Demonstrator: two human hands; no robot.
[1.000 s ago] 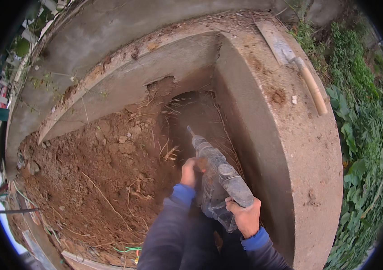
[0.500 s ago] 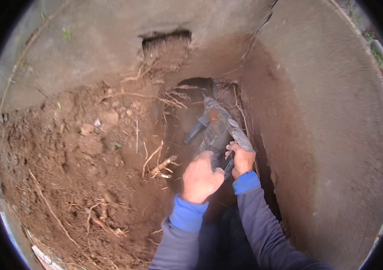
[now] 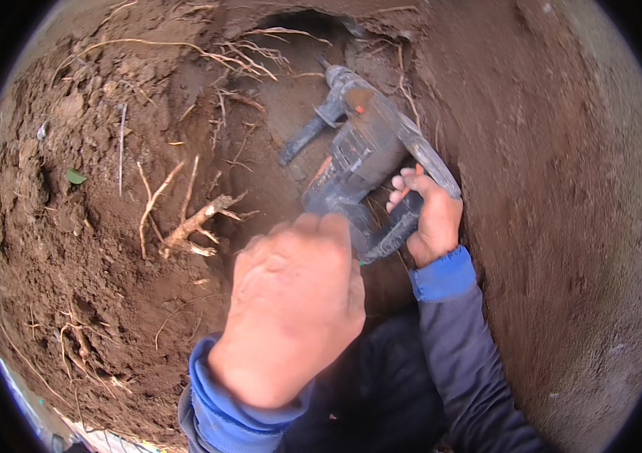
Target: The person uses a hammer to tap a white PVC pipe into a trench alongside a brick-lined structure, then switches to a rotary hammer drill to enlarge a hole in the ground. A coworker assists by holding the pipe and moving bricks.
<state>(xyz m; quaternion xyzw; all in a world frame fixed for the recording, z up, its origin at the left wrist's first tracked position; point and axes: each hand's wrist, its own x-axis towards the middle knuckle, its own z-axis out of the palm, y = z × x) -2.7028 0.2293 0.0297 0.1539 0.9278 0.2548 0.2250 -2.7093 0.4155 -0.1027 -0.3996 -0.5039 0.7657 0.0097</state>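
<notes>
The right hand [image 3: 433, 219] is gripping the rear handle of a dusty rotary hammer drill [image 3: 362, 155], fingers curled tight round the black grip, thumb side pressing vs. the handle's outer bar. The drill is lying tilted in the pit, nose pointing up-left into a dark hole [image 3: 298, 23] at the top of the dug-out, its black side handle [image 3: 304, 140] sticking out to the lower left. Small red spot is showing on the drill body near the front; a faint orange patch is sitting lower on the housing, too blurred to tell its shape. No readable label.

The left hand [image 3: 291, 309] is hanging close to the camera, w/ fingers bunched together & bent downward, knuckles facing up. Its fingertips are reaching the drill's rear end, but can't tell if it's clamping anything — the hand itself is hiding the contact. Both wrists are wearing blue cuffs [image 3: 442, 273] over dark sleeves.

Loose brown soil [image 3: 72, 249] is filling the left side, w/ pale roots [image 3: 189, 223] poking out just left of the drill and thin stringy roots trailing across the top. A small green leaf [image 3: 74, 177] is lying on the soil far left. A smooth, curved concrete wall [image 3: 578, 226] is rising on the right, just beside the right hand.
</notes>
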